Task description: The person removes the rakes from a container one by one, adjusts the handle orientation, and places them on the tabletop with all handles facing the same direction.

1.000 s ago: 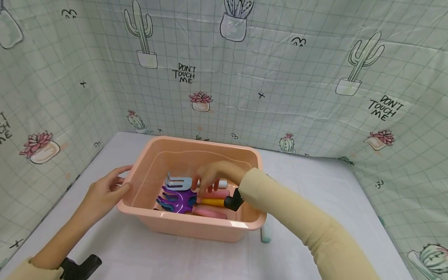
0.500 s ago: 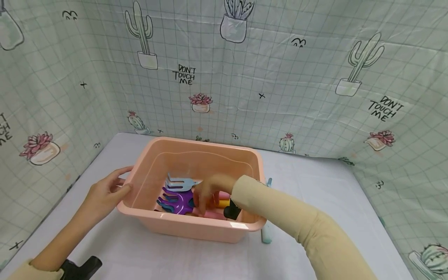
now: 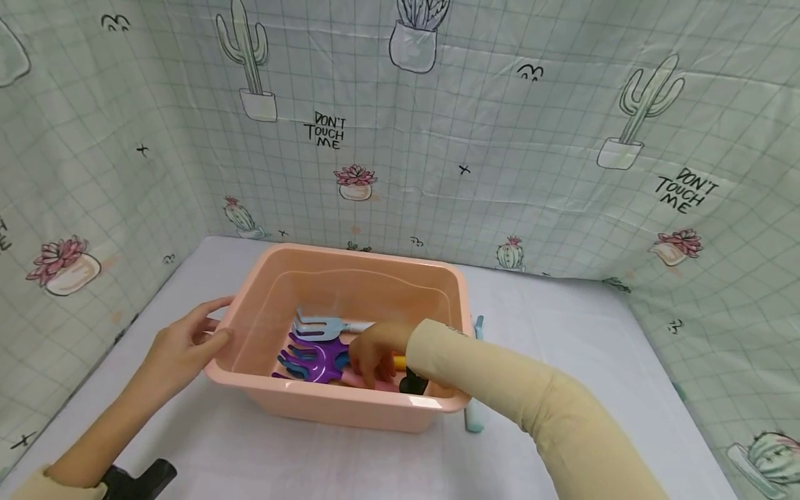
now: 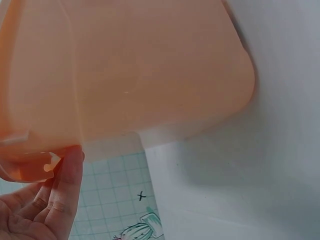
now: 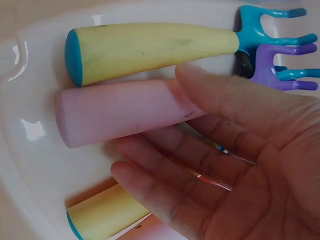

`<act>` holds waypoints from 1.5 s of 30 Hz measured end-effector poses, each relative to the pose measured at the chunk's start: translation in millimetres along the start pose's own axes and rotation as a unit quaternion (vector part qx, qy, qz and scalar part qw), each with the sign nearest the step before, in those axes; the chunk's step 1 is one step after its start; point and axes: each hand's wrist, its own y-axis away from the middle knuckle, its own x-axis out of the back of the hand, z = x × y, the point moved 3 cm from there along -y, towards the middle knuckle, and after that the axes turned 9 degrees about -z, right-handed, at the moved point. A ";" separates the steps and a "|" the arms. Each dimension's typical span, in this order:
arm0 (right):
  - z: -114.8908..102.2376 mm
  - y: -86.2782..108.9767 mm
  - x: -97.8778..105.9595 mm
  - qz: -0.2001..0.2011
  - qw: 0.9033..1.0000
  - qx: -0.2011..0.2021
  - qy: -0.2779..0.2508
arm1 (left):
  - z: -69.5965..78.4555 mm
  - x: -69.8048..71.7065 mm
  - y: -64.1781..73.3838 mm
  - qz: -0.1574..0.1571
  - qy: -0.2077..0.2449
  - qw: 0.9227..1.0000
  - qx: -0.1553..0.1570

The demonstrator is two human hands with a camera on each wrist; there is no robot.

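My left hand (image 3: 181,351) grips the left rim of a peach plastic basin (image 3: 337,404), fingers beneath the rim in the left wrist view. Inside the basin my right hand (image 3: 375,349) reaches down over several toy garden rakes. Its thumb lies over a pink handle (image 5: 115,112) and its fingers curl below it. That handle belongs to a purple hand rake (image 3: 321,362). Beside it in the right wrist view lies a yellow handle (image 5: 155,52) with a teal fork; another yellow handle (image 5: 105,215) shows below the fingers. A light-blue hand rake (image 3: 320,328) rests farther back.
The basin stands on a white tabletop (image 3: 550,333). A pale green tool (image 3: 473,420) lies on it just right of the basin, partly hidden. A cloth printed with cacti (image 3: 462,111) encloses the back and sides.
My right hand has moved lower and toward the near side of the basin, onto the front pink handle, uncovering part of the light-blue rake's handle. My left hand stays on the rim.
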 end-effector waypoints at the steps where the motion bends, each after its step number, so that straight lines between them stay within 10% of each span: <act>1: -0.7 1.7 -1.2 0.004 1.000 -0.004 -0.003 | -0.1 0.3 0.1 -0.001 -0.001 1.000 -0.002; 9: -9.8 31.9 -8.7 0.069 0.992 0.045 -0.095 | -0.1 1.1 0.9 0.001 -0.003 1.000 -0.001; 20: -9.8 30.3 -2.6 0.074 0.996 0.042 0.003 | -0.9 0.5 1.6 -0.006 -0.001 1.000 0.003; 25: -5.8 19.1 5.7 0.045 0.999 -0.020 0.003 | -2.5 0.2 2.0 -0.003 -0.002 1.000 0.001; 30: -8.3 -7.7 16.3 -0.079 0.985 -0.129 0.085 | -2.2 -0.3 1.9 -0.003 -0.002 1.000 -0.002; 45: -22.0 -4.1 29.7 -0.121 0.972 -0.131 0.156 | 0.3 -1.5 1.1 -0.002 -0.007 1.000 -0.002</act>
